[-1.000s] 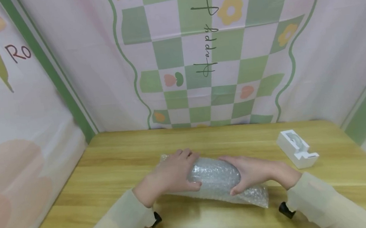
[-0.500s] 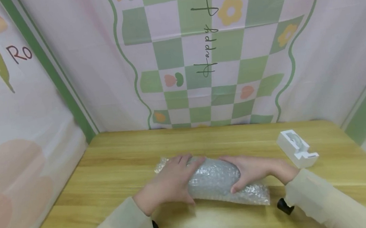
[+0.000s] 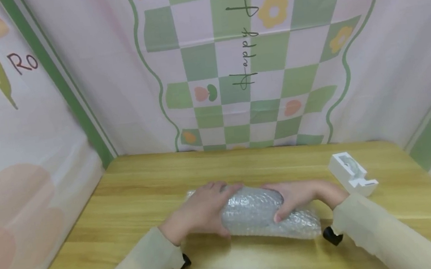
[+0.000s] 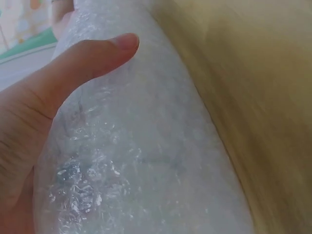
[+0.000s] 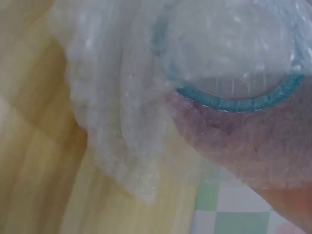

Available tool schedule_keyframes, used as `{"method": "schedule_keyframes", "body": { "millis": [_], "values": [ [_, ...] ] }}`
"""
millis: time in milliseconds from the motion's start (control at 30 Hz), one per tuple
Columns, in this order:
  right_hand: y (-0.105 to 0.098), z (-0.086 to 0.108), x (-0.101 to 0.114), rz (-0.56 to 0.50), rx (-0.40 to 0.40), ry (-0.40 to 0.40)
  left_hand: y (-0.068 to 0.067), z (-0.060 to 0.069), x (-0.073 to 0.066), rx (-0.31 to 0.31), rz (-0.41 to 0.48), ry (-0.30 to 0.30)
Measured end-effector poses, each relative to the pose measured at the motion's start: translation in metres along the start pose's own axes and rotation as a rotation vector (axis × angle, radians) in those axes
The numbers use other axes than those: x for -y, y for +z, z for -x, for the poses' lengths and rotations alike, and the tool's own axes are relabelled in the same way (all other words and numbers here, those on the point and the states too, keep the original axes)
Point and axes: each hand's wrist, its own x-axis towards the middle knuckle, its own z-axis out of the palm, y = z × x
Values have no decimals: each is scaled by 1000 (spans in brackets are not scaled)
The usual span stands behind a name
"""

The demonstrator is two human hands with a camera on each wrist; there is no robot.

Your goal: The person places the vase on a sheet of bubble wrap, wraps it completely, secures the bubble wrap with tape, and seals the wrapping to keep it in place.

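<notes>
A roll of clear bubble wrap (image 3: pixel 248 214) lies across the table between both hands. The left hand (image 3: pixel 208 208) grips its left part from above, fingers over the far side; in the left wrist view the thumb (image 4: pixel 92 58) lies along the wrap (image 4: pixel 141 146). At the right part, the right hand (image 3: pixel 296 197) curls round the roll with its thumb on the near side. In the right wrist view a round blue-green rim (image 5: pixel 239 103) shows through the loose end of the wrap (image 5: pixel 112 97), with part of the hand behind the plastic.
A white tape dispenser (image 3: pixel 350 172) with a roll of tape stands on the wooden table (image 3: pixel 156 172) at the right. Printed curtains hang behind the table and at its sides. A black device (image 3: pixel 332 235) is at the right wrist.
The left hand has shifted slightly and its thumb has moved down to the near edge of the roll. The near edge of the wrap at the right has risen a little.
</notes>
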Motion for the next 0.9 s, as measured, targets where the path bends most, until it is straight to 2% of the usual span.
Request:
{"method": "schedule_keyframes", "body": {
  "millis": [100, 233, 367, 500, 633, 733, 800, 900],
  "values": [
    [-1, 0, 1, 15, 9, 7, -1, -1, 1, 21, 37, -8],
    [0, 3, 4, 62, -4, 11, -1, -2, 2, 21, 36, 9],
    [2, 6, 11, 111, -47, 16, -1, -2, 2, 16, 25, 20],
    [6, 11, 20, 186, -131, 15, -1, -2, 2, 19, 13, 18],
    [13, 16, 29, 343, -254, -35, -1, -2, 3, 21, 18, 13],
    [19, 20, 34, 512, -341, -125, -1, -2, 4, 19, 21, 13],
    [25, 22, 37, 626, -384, -167, -1, -2, 4, 14, 19, 16],
    [34, 25, 40, 762, -426, -177, -1, -3, 3, 10, 11, 18]
  ]
}}
